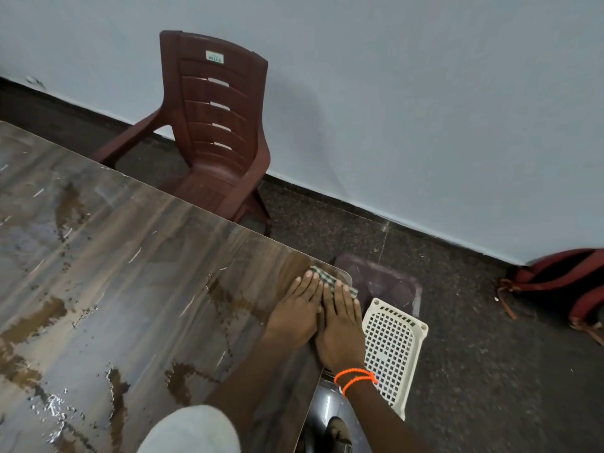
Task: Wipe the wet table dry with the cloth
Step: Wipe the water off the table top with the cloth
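Observation:
A brown wood-grain table [137, 263] fills the left of the view, with puddles and drops of water spread over it. At its far right corner lies a small checked cloth [328, 278], mostly hidden under my hands. My left hand [295, 310] and my right hand [341, 328] lie flat side by side on the cloth, fingers straight, pressing it onto the tabletop. An orange thread band circles my right wrist.
A dark red plastic chair [215, 125] stands past the table's far edge by the wall. On the floor to the right of the corner sit a cream perforated basket [390, 351], a brown tray [382, 282] and a red bag [562, 282].

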{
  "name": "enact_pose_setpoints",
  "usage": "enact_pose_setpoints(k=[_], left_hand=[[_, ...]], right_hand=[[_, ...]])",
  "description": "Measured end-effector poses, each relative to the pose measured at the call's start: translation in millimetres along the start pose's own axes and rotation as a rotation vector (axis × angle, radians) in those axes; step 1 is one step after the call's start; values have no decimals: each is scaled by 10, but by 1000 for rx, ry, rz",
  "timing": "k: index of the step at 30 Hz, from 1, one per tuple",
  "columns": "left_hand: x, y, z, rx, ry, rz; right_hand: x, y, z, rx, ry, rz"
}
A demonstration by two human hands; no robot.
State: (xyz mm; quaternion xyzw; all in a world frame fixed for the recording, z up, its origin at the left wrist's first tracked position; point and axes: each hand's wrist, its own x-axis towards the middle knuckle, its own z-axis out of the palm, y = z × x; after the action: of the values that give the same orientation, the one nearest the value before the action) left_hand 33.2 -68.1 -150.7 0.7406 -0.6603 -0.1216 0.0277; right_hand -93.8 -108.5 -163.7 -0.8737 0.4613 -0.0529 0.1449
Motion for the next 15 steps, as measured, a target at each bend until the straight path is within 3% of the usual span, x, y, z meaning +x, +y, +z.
enact_pose_setpoints(k=[10,15], left_hand=[[427,-290,-103,63,-48,-55],[142,-475,-45,49,59,-128]], right_hand=[[659,-45,49,50,-51,-41],[575,-244,153,61,-70,-181]])
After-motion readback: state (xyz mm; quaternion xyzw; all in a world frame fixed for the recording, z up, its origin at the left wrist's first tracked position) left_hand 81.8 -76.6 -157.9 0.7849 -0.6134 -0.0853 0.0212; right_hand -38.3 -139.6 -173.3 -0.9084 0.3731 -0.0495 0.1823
